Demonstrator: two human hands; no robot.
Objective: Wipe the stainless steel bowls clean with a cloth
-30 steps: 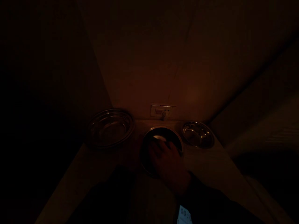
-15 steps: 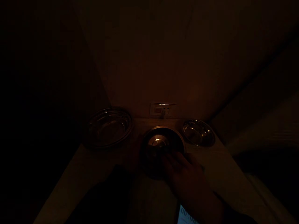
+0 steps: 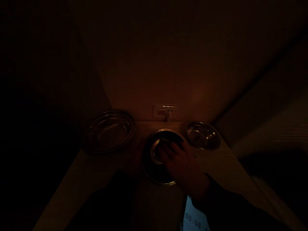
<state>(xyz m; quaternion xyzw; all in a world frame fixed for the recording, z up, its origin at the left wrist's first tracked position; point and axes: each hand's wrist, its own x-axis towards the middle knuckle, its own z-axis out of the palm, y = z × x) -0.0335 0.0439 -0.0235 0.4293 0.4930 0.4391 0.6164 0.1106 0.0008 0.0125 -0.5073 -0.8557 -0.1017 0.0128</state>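
Note:
In the dim light a round metal bowl [image 3: 166,183] stands in the middle of the wooden tabletop. My right hand [image 3: 179,160] reaches into it from the right, its fingers bent down and drawn together. Their tips cover part of a shiny round surface [image 3: 155,152] inside; whether this is the bowl's base or a separate piece I cannot tell. Anything between the fingertips is hidden. Against the bowl's left side, my left hand [image 3: 136,158] is barely visible. Darkness hides its fingers, so its grip on the rim cannot be made out.
A large oval metal dish [image 3: 110,147] lies at the back left, and a smaller metal dish [image 3: 204,146] at the back right. A socket plate [image 3: 173,112] with a plug sits low on the wall. Under my right forearm a lit phone [image 3: 193,211] displays a timer.
My right hand has moved left and farther into the bowl, now over the shiny round surface. More of the phone screen shows. The view has shifted slightly.

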